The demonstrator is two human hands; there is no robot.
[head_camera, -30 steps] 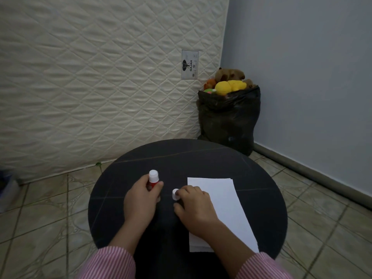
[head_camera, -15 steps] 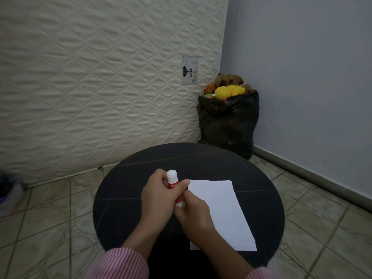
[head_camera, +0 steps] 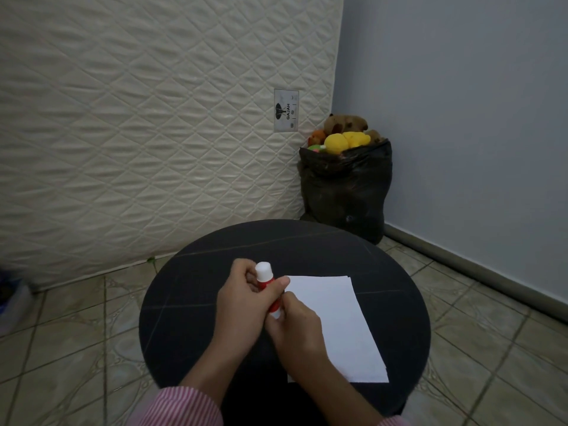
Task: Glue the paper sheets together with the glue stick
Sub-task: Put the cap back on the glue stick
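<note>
Red glue stick (head_camera: 270,287), white-capped, apparently.

The room is dim and evenly lit, without hard shadows or glare. Wide-angle distortion bends the edges, and detail is soft.

Red glue stick (head_camera: 270,285), white cap on, tilted; white paper sheets (head_camera: 333,321) stacked flat.
</note>
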